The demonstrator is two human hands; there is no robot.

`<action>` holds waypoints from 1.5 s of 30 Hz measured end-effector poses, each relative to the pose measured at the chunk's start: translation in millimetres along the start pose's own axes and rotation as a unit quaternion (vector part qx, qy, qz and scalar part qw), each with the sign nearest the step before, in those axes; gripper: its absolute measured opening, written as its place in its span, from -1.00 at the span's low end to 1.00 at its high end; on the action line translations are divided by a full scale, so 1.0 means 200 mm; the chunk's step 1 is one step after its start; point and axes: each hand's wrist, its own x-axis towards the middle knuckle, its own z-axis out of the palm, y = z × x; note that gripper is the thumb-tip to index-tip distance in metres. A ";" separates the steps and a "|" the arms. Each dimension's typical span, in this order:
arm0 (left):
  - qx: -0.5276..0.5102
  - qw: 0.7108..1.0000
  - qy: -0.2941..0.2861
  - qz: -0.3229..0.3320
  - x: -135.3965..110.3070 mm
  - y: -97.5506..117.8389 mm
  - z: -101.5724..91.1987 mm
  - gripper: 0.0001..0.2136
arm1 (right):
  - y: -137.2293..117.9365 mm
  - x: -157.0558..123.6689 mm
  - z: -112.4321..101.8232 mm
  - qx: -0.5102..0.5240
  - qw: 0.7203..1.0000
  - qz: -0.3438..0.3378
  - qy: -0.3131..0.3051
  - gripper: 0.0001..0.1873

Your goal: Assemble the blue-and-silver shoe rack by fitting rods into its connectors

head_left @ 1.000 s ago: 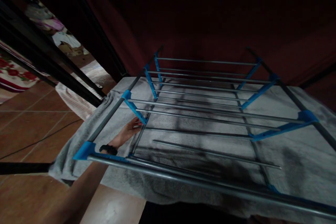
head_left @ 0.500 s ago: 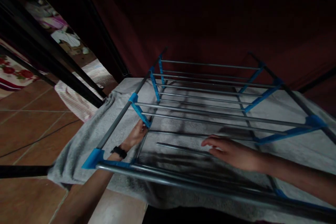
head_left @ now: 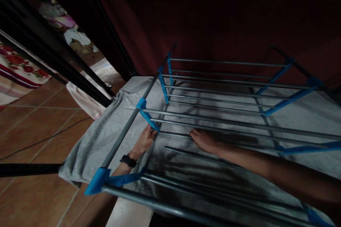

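Note:
A rack of grey metal rods (head_left: 226, 120) and blue plastic brackets lies on its side. My left hand (head_left: 147, 138), with a black band on its wrist, is closed around the lower end of a blue bracket (head_left: 150, 119), where it meets the dark side tube. To the right, my right hand (head_left: 204, 140) has its fingers pinched on the thin rod (head_left: 174, 134) that runs from this bracket. A loose-ended rod (head_left: 183, 151) lies below that hand, its left end free. Nearest me, a blue corner piece (head_left: 98, 181) joins the left side tube (head_left: 121, 138) and a thick front rod.
A grey blanket (head_left: 106, 142) lies under the rack. Dark posts (head_left: 66, 53) stand at left, over a tiled floor (head_left: 32, 198) crossed by a cable (head_left: 50, 137). Behind hangs a dark red curtain (head_left: 213, 17). A striped cloth (head_left: 84, 94) lies on the floor.
My right hand has moved left and its fingers have closed on the thin rod. My left hand stays at the bracket's lower end. The whole view has shifted slightly.

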 end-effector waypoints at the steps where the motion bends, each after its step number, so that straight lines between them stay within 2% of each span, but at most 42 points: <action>1: -0.005 1.000 -0.002 -0.004 -0.01 0.01 0.00 -0.71 | 0.01 0.00 0.01 0.015 1.000 0.002 0.009 -0.75; 5: -0.043 0.999 -0.011 -0.005 -0.01 0.00 0.02 -0.72 | 0.03 -0.01 0.00 0.033 0.999 -0.003 0.020 -0.87; 14: -0.171 0.984 -0.027 -0.049 0.04 -0.08 0.10 -0.62 | 0.02 -0.01 0.02 0.070 0.996 0.004 0.054 -0.91; 21: -0.167 0.983 -0.063 -0.054 0.11 -0.06 0.07 -0.61 | 0.06 0.00 0.05 0.101 0.993 -0.008 0.065 -0.91; 28: -0.155 0.983 -0.084 -0.047 0.12 -0.03 0.07 -0.64 | 0.10 0.01 0.07 0.124 0.989 -0.025 0.071 -0.90; 37: -0.164 0.980 -0.110 -0.034 0.12 -0.03 0.05 -0.63 | 0.09 0.00 0.05 0.136 0.988 -0.040 0.065 -0.89; 45: -0.144 0.984 -0.103 -0.032 0.11 -0.01 0.05 -0.61 | 0.05 0.00 0.02 0.132 0.989 -0.023 0.062 -0.84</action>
